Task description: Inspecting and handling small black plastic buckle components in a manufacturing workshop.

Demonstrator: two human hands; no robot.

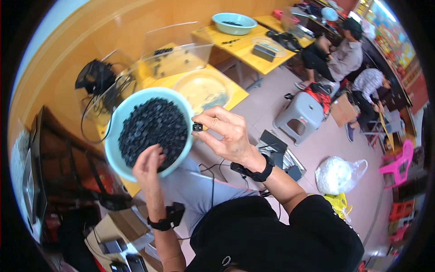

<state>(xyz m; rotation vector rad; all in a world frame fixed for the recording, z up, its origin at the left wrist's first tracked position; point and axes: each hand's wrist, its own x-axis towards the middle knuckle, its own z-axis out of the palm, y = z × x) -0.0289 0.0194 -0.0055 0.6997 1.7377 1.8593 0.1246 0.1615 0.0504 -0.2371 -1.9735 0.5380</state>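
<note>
My right hand [225, 134] pinches a small black plastic piece [197, 127] with two pale spots on its face between thumb and forefinger. It is held just off the right rim of a light-blue basin [109, 153]. Inside the basin lies a heap of small black plastic pieces [152, 129], many alike in size. Over the near side of this heap is my left hand [147, 167], its fingers curled together and slightly blurred. Whatever its fingertips may hold is hidden. Each wrist wears a black strap with a device.
Behind the basin, a yellow table [238, 94] bears a clear plastic bin [176, 59] and a round tray [204, 86]. Another light-blue basin [234, 23] stands farther back. A grey stool [299, 115], a white bag [337, 174] and two seated people are to the right.
</note>
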